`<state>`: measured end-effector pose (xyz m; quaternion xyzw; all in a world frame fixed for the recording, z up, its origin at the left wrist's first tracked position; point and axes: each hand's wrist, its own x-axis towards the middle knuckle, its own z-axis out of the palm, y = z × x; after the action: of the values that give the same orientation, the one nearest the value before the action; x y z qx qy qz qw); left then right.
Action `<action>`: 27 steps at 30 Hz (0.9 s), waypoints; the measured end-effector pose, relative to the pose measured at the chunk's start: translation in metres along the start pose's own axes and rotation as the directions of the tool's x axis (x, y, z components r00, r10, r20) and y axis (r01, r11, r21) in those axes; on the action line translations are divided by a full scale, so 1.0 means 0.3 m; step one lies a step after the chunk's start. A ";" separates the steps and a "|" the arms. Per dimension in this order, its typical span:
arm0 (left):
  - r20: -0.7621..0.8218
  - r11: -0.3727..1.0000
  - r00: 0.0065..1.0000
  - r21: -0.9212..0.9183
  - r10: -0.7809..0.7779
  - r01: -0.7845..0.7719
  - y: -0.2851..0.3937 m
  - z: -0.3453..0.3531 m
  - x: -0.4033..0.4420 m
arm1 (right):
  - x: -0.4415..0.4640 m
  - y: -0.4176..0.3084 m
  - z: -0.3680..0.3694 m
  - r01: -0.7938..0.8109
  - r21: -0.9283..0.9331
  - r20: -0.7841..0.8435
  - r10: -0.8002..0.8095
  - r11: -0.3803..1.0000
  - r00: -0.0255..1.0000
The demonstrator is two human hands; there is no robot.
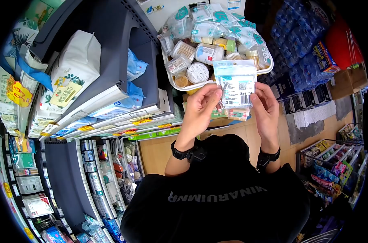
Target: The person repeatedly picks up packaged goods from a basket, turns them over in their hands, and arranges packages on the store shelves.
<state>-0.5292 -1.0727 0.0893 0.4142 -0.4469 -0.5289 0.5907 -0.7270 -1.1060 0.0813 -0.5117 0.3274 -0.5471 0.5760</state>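
A small flat packet [236,85] with a pale blue top and a barcode is held upright between both hands. My left hand [203,106] pinches its left edge, thumb in front. On the right edge, my right hand [266,106] grips it between thumb and fingers. Just beyond the packet is a white basket [269,69] heaped with cotton swab tubs and teal-and-white bags. One round white tub [197,73] lies near the basket's front. More packages show partly below and behind the held packet.
Shelving [111,95] with tissue packs [72,73] and blue wipes [129,97] rises on the left. Lower left are more stocked racks [90,174]. Wrapped blue bottles [297,36] and cardboard boxes [344,83] stand at the right, above a snack rack [330,162].
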 end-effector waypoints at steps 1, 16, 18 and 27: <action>0.003 1.000 1.000 0.015 0.004 -0.004 -0.003 -0.001 0.002 | 0.001 -0.002 0.002 0.004 -0.009 0.002 -0.004 1.000 1.000; 0.033 0.999 0.999 0.022 0.025 -0.026 -0.006 -0.008 -0.003 | 0.013 -0.009 0.030 0.106 -0.111 -0.064 -0.114 0.988 0.991; 0.059 1.000 0.998 -0.009 0.013 -0.013 -0.002 -0.002 -0.007 | 0.014 -0.004 0.035 0.122 -0.134 -0.053 -0.130 0.983 0.990; 0.128 0.999 0.992 0.031 -0.020 0.016 0.012 0.023 -0.012 | 0.004 0.000 0.034 0.197 -0.437 0.040 -0.200 0.878 0.979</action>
<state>-0.5350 -1.0688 0.0941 0.3920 -0.4881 -0.5530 0.5498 -0.7173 -1.1048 0.0842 -0.6573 0.3896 -0.5170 0.3858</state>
